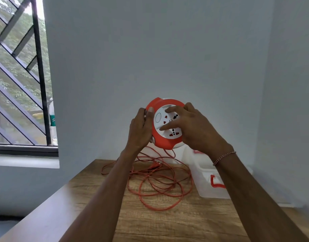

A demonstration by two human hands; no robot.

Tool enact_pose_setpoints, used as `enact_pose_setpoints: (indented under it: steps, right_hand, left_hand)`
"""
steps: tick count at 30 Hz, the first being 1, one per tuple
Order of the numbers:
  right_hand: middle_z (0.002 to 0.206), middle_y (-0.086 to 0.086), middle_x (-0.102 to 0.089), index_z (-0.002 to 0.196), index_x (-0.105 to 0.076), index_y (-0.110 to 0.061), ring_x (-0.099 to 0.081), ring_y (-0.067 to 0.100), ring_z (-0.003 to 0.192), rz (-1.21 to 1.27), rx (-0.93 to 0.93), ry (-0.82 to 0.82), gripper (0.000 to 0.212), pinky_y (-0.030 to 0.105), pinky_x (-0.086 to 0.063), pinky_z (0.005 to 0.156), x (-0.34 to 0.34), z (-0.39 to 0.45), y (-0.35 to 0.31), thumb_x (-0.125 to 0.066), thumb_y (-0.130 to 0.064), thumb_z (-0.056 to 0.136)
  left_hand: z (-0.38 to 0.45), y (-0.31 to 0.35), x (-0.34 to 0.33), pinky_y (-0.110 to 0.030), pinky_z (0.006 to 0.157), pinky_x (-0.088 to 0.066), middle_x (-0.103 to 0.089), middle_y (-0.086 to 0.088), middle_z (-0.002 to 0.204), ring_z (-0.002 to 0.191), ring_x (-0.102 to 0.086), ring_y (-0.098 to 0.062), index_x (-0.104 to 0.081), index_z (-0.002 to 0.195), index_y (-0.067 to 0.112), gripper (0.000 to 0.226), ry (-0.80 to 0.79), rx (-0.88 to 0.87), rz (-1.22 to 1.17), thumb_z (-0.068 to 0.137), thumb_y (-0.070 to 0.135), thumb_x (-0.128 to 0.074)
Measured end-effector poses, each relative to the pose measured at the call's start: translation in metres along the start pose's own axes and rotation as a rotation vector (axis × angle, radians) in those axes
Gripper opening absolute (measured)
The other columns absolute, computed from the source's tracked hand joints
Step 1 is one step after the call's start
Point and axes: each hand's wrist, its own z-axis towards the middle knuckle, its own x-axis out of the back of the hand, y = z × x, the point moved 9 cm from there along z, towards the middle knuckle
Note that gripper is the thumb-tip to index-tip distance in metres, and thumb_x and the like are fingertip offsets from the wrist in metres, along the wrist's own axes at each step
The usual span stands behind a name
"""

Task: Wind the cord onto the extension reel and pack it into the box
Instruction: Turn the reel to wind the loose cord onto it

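Observation:
I hold the round orange and white extension reel (159,137) up in front of me, above the table. My left hand (140,130) grips its left rim. My right hand (190,127) lies over its white socket face, fingers spread on the disc. The orange cord (157,182) hangs from the reel's bottom edge and lies in loose tangled loops on the wooden table (150,220). Its plug (154,165) rests among the loops near the wall. The clear plastic box (209,186) with red handles stands at the right, partly behind my right forearm.
The table stands in a corner, with pale walls close behind and to the right. A barred window (19,75) is at the left, with a bottle (53,119) on its sill. The table's left edge drops to the floor.

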Motion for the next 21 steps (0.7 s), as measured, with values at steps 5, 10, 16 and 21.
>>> enact_pose_setpoints:
  steps: [5,10,16,21]
  right_hand:
    - [0.133,0.005,-0.052,0.120,-0.061,-0.043,-0.042,0.025,0.112,-0.090,-0.037,0.031,0.056,0.041,-0.045,0.085,-0.002,0.002,-0.002,-0.080,-0.024,0.072]
    - [0.107,0.008,-0.059,0.126,-0.055,-0.045,-0.052,0.024,0.094,-0.047,-0.135,0.138,0.053,0.038,-0.048,0.077,0.003,-0.002,0.008,-0.068,-0.039,0.074]
    - [0.105,0.005,-0.072,0.126,-0.060,-0.030,-0.068,0.023,0.089,0.086,-0.290,0.210,0.062,0.036,-0.057,0.076,0.005,-0.005,0.015,-0.058,-0.067,0.076]
    - [0.105,0.007,-0.073,0.122,-0.064,-0.022,-0.067,0.023,0.091,0.102,-0.273,0.236,0.040,0.036,-0.055,0.081,0.011,-0.004,0.014,-0.057,-0.045,0.089]
  left_hand:
    - [-0.001,0.002,0.000,-0.025,0.060,-0.060,-0.068,0.009,0.085,0.072,-0.070,-0.009,-0.055,0.106,0.014,0.039,-0.016,-0.012,-0.015,0.100,0.048,-0.036]
    - [-0.001,0.006,0.001,-0.017,0.054,-0.052,-0.064,0.009,0.072,0.063,-0.066,-0.004,-0.054,0.098,0.013,0.039,-0.001,-0.030,-0.027,0.100,0.048,-0.037]
    - [-0.001,0.003,0.001,-0.018,0.056,-0.055,-0.066,0.008,0.077,0.065,-0.068,-0.006,-0.055,0.101,0.014,0.040,0.001,-0.015,-0.034,0.099,0.050,-0.036]
    - [0.000,0.002,0.002,-0.024,0.060,-0.059,-0.069,0.007,0.082,0.069,-0.070,-0.009,-0.055,0.104,0.013,0.040,-0.005,0.000,-0.028,0.099,0.048,-0.036]
